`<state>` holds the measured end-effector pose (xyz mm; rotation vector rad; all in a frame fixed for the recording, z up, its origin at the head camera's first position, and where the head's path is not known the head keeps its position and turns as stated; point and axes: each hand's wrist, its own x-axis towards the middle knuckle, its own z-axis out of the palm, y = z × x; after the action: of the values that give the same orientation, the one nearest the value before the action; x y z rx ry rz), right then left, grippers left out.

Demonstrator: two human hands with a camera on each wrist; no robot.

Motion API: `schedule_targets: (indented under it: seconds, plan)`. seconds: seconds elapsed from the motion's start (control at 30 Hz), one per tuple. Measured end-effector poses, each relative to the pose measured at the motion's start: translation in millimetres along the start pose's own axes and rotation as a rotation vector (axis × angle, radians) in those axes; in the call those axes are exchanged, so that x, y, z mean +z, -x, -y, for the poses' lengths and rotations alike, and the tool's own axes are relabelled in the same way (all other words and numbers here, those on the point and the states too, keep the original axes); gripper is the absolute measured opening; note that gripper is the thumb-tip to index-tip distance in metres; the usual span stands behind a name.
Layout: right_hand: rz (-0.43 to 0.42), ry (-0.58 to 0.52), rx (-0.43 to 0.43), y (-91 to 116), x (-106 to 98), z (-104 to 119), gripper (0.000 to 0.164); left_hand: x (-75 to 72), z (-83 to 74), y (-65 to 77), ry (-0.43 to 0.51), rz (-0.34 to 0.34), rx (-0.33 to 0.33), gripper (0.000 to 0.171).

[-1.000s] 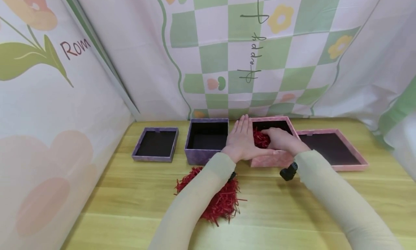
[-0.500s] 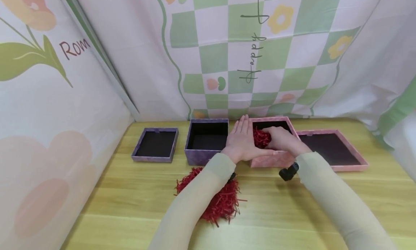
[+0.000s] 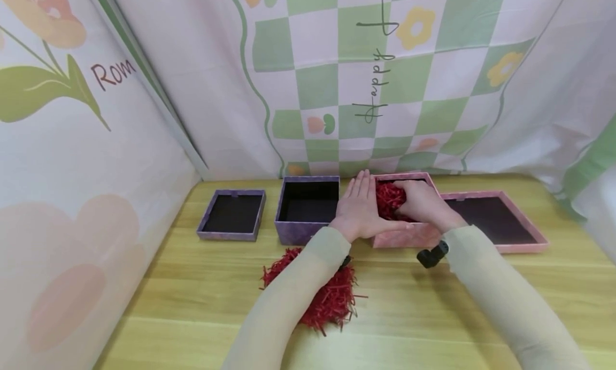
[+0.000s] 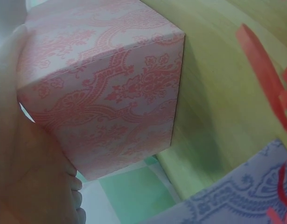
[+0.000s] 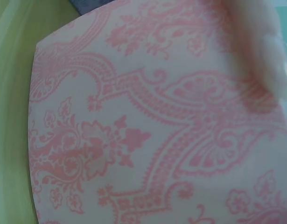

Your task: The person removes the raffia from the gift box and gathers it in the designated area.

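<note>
A pink patterned box (image 3: 404, 237) stands at the back of the table, with red shredded paper (image 3: 389, 199) inside. My left hand (image 3: 357, 209) lies flat along the box's left side, fingers straight, its thumb along the front rim. In the left wrist view that hand (image 4: 31, 172) rests against the pink box (image 4: 115, 88). My right hand (image 3: 424, 201) reaches over the box's front and grips some shredded paper inside; its fingertips are partly hidden. The right wrist view shows mostly the box's patterned front (image 5: 129, 121), with a blurred thumb at its edge.
Left of the pink box stands an open purple box (image 3: 295, 233), with its purple lid (image 3: 226, 235) further left. A pink lid (image 3: 522, 248) lies at the right. A pile of red shredded paper (image 3: 334, 300) sits in front, partly behind the left forearm. A curtain (image 3: 313, 81) hangs behind.
My right hand has moved slightly back and to the right inside the pink box. More red shredded paper shows there now. The left hand stays in place.
</note>
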<state>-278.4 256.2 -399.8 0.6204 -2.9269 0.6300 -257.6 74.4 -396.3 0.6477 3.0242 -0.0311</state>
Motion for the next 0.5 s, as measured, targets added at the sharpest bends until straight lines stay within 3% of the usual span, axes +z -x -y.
schedule_targets:
  seconds: [0.17,0.5]
  plan:
    - [-0.075,-0.009,-0.024,2,-8,5,0.048,-1.3,-1.0,1.9,-0.031,-0.02,0.014,0.134]
    - [-0.121,-0.009,0.069,7,-33,16,0.055,-3.2,0.0,3.0,-0.069,0.006,0.006,0.134]
